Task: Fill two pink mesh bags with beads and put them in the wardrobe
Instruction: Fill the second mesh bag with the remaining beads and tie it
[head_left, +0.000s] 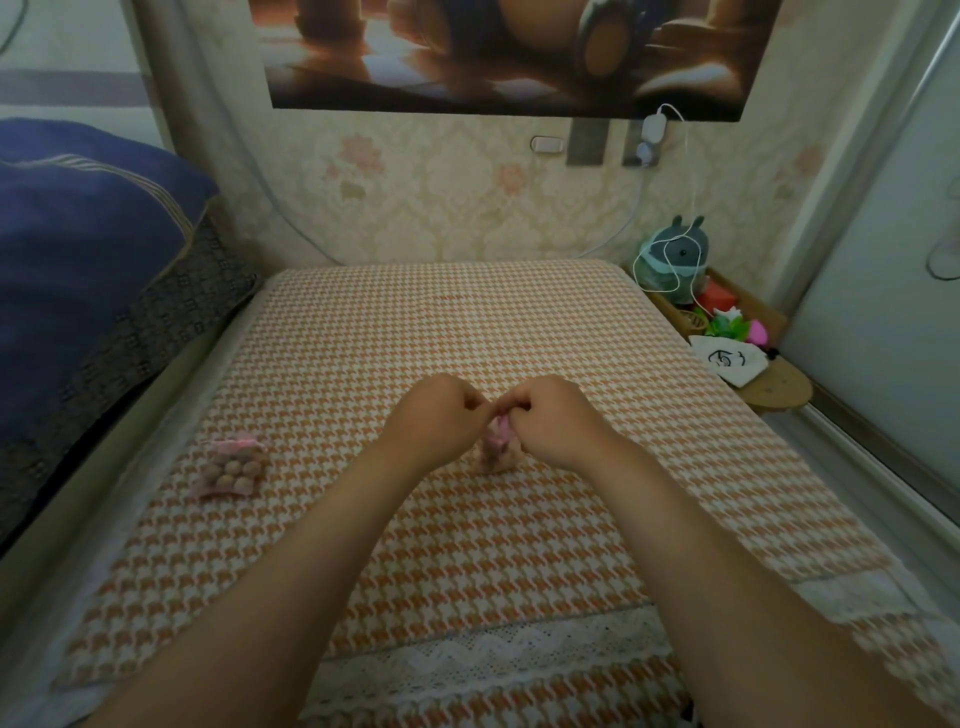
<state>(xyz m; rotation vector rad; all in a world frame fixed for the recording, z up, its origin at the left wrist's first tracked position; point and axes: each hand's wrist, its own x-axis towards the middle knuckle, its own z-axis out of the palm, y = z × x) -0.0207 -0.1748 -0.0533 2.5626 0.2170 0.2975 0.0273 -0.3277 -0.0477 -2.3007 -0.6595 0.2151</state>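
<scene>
One pink mesh bag (232, 466) lies on the orange houndstooth cloth (447, 322) at the left, holding several round tan beads and gathered at the top under a pink ribbon. A second pink mesh bag (493, 447) sits in the middle of the cloth, mostly hidden between my hands. My left hand (434, 421) and my right hand (550, 421) both pinch its pink top, fingers closed, knuckles nearly touching. Its contents are hard to make out.
A blue quilt and dark patterned pillow (88, 270) are piled at the left. At the right, a low wooden shelf (774, 387) holds a plush toy (675, 260), a white pouch (730, 358) and small items. A pale sliding door (883, 291) stands at the far right.
</scene>
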